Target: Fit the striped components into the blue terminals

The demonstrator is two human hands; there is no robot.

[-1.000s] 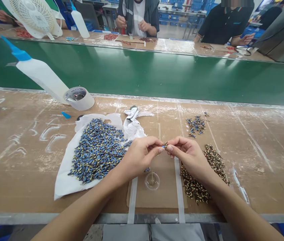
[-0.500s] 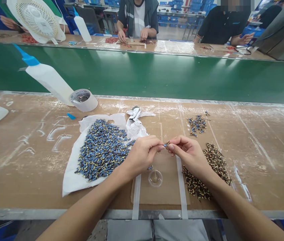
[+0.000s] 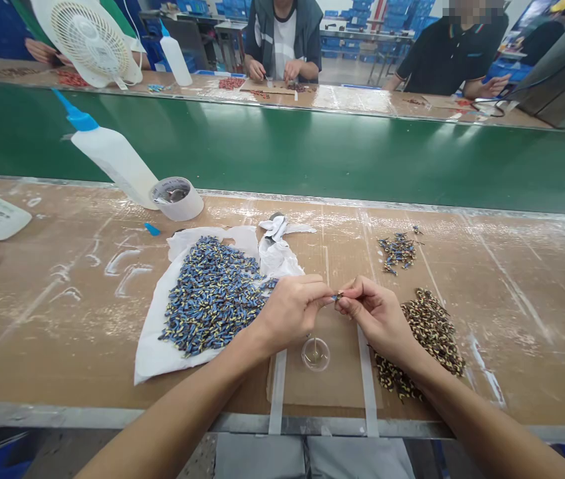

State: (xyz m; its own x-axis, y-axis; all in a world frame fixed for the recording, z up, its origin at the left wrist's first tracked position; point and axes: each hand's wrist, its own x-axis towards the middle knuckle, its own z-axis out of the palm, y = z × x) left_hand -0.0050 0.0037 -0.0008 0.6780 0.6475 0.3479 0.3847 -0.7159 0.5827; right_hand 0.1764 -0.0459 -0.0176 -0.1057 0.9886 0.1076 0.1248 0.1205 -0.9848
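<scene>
My left hand point(image 3: 290, 309) and my right hand point(image 3: 375, 316) meet fingertip to fingertip above the bench, both pinched on one small blue part point(image 3: 336, 296). Left of my left hand a heap of blue and yellow parts point(image 3: 213, 296) lies on a white sheet point(image 3: 155, 352). Under and beside my right wrist spreads a pile of dark coiled parts point(image 3: 429, 329). A little clear dish point(image 3: 315, 353) sits on a taped-down cardboard piece point(image 3: 332, 382) just below my hands. A small cluster of blue parts point(image 3: 398, 251) lies farther back.
A white squeeze bottle with a blue tip point(image 3: 110, 156) leans on a tape roll point(image 3: 179, 197) at the back left. A green conveyor belt point(image 3: 312, 150) runs behind the bench. Beyond it stand a white fan point(image 3: 88, 36) and other people working at their bench.
My hands stay pinched together on the small part. The view has shifted slightly, so everything on the bench sits a bit more to the right and lower.
</scene>
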